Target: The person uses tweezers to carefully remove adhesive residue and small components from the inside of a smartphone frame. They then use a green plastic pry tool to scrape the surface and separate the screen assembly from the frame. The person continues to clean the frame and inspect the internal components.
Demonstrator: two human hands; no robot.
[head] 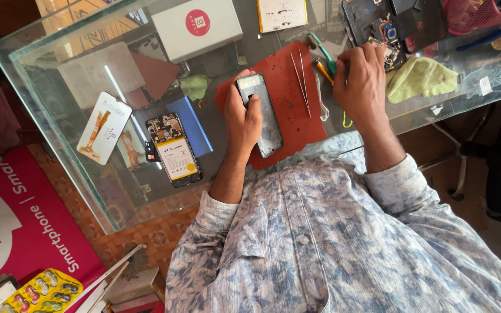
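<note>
My left hand (242,119) grips a dark phone (265,124) with a glossy back. It holds the phone flat on a red work mat (297,113), with the thumb pressed on the upper part. My right hand (362,81) is curled at the mat's right edge, over a green-handled tool (320,47) and an orange-handled tool (322,69). Whether it grips either one is hidden by the fingers. Thin metal tweezers (302,81) lie on the mat between my hands.
On the glass table (47,110), an opened phone showing its battery (174,152) lies left, beside a blue panel (195,124) and a white display part (104,127). A white box (197,26) sits behind. A green cloth (421,78) and a dismantled phone (378,26) are right.
</note>
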